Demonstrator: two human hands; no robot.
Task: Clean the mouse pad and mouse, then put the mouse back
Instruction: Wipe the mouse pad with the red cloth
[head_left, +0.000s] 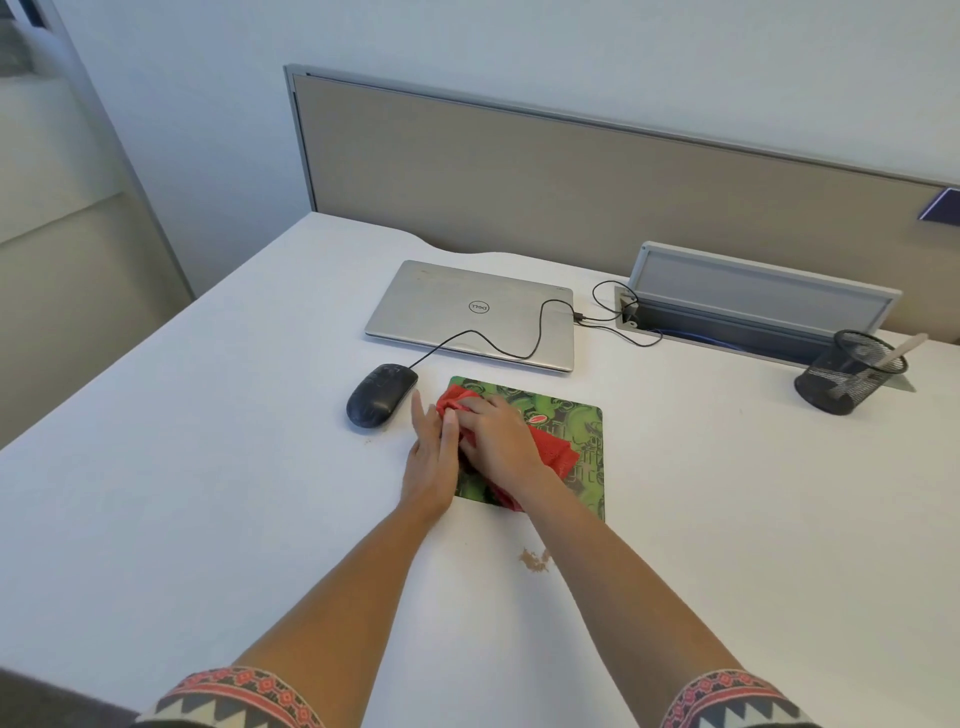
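Note:
A green patterned mouse pad (576, 447) lies on the white desk. A red cloth (556, 454) is spread over its left part. My right hand (498, 441) lies on top of the cloth, fingers curled over its bunched far end. My left hand (431, 462) stands on edge along the pad's left side with straight fingers, touching the cloth. A black wired mouse (379, 395) sits on the desk left of the pad, apart from both hands.
A closed silver laptop (467, 312) lies behind the pad, the mouse cable (540, 322) running over it to an open cable tray (753, 306). A black mesh pen cup (847, 371) stands at the right. Brown crumbs (535, 560) lie near the pad's front edge.

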